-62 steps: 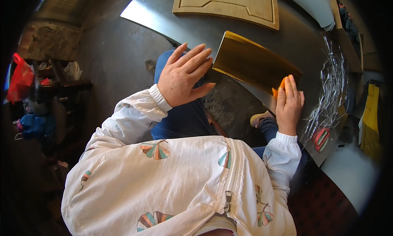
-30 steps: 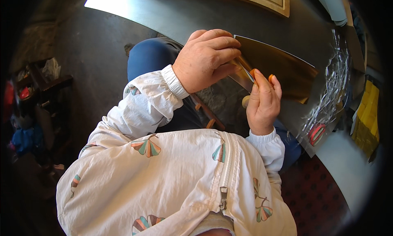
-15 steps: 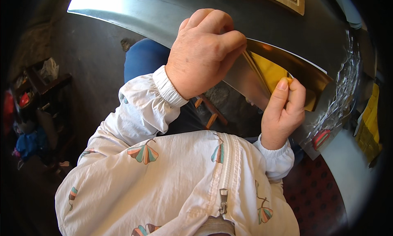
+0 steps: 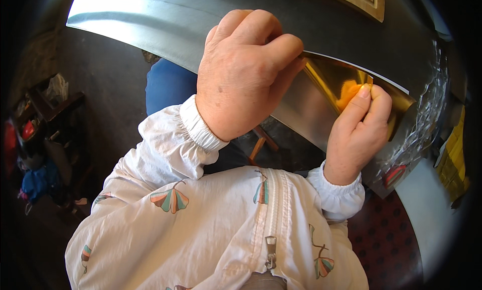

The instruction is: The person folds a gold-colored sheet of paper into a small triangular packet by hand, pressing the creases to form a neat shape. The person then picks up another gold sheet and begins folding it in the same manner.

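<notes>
A mirror-like gold sheet [image 4: 334,71] curls along the near edge of the grey metal-topped table [image 4: 165,33], with a thin white edge showing behind it. My left hand [image 4: 243,79] is closed, fingers curled under, with thumb and forefinger pinching the sheet's left end; the fingertips are partly hidden. Lower and to the right, my right hand [image 4: 359,131] pinches the sheet between thumb and forefinger. Beside those fingertips is an orange patch that looks like their reflection in the gold surface.
Crinkled clear strips [image 4: 422,119] hang at the table's right side, near a red-handled object [image 4: 395,175]. A wooden panel [image 4: 369,1] lies at the far edge. Yellow sheet material [image 4: 454,149] is at the far right. Below stands a wooden stool [image 4: 263,141]; a cluttered dark rack [image 4: 40,154] is at left.
My right hand has moved slightly right, still pinching the sheet, and the orange patch by its fingertips looks larger. My left hand keeps its pinch, shifted slightly left in view.
</notes>
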`<state>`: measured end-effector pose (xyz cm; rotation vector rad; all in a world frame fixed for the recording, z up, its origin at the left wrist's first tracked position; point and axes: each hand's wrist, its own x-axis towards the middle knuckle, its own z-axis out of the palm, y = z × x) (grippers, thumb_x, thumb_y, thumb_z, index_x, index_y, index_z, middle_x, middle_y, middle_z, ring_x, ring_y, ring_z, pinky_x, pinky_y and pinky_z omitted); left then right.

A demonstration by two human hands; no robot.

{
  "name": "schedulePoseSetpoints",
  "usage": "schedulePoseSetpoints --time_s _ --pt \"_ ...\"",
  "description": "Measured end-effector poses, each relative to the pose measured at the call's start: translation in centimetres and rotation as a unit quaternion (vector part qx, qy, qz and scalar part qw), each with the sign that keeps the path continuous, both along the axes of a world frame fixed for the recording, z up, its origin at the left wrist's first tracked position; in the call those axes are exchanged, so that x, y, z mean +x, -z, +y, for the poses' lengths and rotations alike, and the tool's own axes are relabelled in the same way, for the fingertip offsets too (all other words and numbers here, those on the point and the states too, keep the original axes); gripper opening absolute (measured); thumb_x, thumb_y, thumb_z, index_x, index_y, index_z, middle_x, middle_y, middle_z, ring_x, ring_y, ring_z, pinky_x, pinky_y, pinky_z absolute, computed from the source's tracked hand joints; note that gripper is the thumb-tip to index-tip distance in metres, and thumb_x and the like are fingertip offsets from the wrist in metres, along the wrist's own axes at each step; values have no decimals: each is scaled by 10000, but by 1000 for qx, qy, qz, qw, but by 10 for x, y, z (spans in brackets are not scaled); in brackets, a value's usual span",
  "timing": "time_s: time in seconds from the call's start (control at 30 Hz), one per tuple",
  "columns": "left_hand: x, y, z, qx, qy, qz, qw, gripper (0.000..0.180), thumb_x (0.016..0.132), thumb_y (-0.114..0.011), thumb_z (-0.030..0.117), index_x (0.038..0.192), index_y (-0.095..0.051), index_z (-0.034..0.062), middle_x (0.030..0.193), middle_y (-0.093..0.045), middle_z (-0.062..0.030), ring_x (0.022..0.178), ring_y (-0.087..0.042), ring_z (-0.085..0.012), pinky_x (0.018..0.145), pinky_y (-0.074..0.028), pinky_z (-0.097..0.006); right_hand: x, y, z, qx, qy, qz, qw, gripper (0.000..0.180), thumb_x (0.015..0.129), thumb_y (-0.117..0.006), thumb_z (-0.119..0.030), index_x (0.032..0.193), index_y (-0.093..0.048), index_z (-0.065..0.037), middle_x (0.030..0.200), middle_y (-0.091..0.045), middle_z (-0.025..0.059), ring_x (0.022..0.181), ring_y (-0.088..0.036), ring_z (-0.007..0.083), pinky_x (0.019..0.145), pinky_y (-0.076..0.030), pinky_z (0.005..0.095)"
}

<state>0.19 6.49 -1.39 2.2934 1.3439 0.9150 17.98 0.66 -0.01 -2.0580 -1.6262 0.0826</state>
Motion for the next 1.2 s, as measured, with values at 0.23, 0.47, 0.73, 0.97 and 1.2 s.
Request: schedulePoseSetpoints --time_s 0.23,0.47,0.73,0.97,1.2 --pt "5 6 2 5 -26 -6 1000 162 750 -780 71 895 -712 93 855 -598 -60 793 -560 -264 726 -470 -351 4 9 9 -8 -2 -54 998 108 969 -534 -129 954 -580 -33 802 -638 157 726 -617 388 653 -479 453" --pt "9 -2 -34 93 73 59 991 324 702 -719 101 1025 -728 82 1147 -677 -61 1078 -627 -240 826 -471 -338 8 12 10 -2 -20 -55 998 96 953 -549 -109 925 -580 -22 785 -631 151 693 -599 381 651 -464 454" --pt "19 0 -51 -96 84 93 987 634 729 -733 310 1301 -608 67 1460 -509 -109 1406 -419 -271 1193 -239 -426 7 12 8 -10 -7 -35 999 106 964 -556 -119 948 -596 -23 788 -629 139 701 -594 358 656 -459 430" --pt "18 -1 -49 -131 106 100 981 687 737 -719 340 1341 -574 47 1494 -465 -125 1436 -370 -282 1201 -196 -438 6 9 8 -18 4 -5 1000 101 947 -577 -116 923 -599 -20 763 -622 130 672 -586 333 633 -454 419" --pt "17 -9 -44 -158 124 140 970 737 749 -705 369 1385 -543 34 1517 -437 -143 1438 -364 -303 1196 -191 -444 9 9 10 -20 17 0 1000 54 907 -621 -97 890 -610 -47 730 -622 79 634 -569 290 615 -436 398"
